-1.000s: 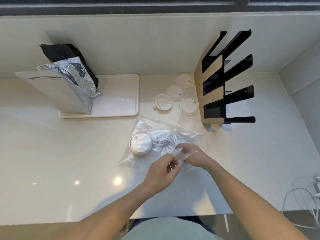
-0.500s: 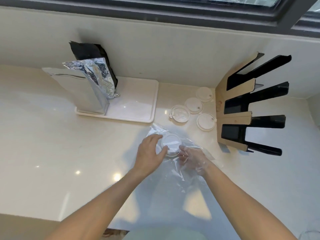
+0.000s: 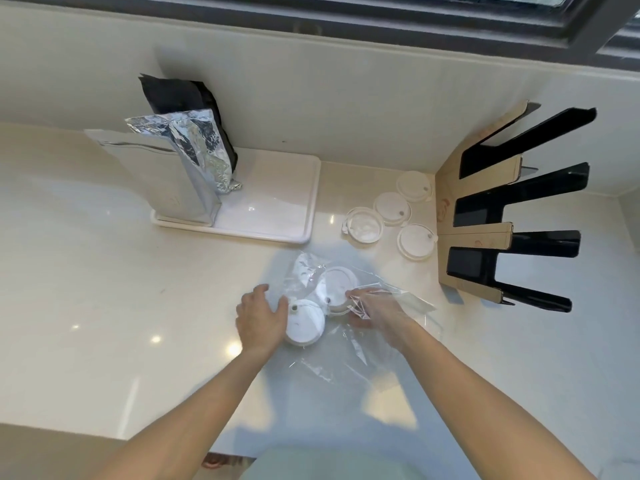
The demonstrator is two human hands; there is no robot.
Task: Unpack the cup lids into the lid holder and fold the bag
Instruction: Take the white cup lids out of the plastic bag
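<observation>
Left hand fingers: the left hand (image 3: 261, 320) lies on the table with its fingers (image 3: 258, 292) spread loosely and the thumb against the left rim of the near stack of lids (image 3: 304, 323); it curls round that stack from the side, through the plastic as far as can be told.
Right hand fingers: the right hand (image 3: 375, 308) is inside or under the clear bag (image 3: 349, 355), its fingertips (image 3: 353, 294) closed on the right edge of the far stack of lids (image 3: 337, 285), with film bunched over the knuckles.
Lid stacks: two short stacks of white round cup lids, side by side and touching, in the middle of the table (image 3: 86, 306), in front of the person. Tops face up; the near stack shows a small sip hole at its far edge.
Bag: thin, see-through, crumpled, lying flat; its long axis runs from far left, by the stacks, to near right, toward the person's right forearm.
Loose lids: four single lids (image 3: 393, 207) lie flat beyond the bag, just left of the holder, one of them clear and turned over.
Lid holder: the lid holder (image 3: 485, 223) of brown board and black slots stands at the right against the wall, slots open to the right, none filled that can be seen.
Left side: a white tray (image 3: 277, 202) carries a silver pouch (image 3: 162, 181), a crinkled foil bag (image 3: 204, 150) and a black bag (image 3: 180, 95), well apart from the hands.
</observation>
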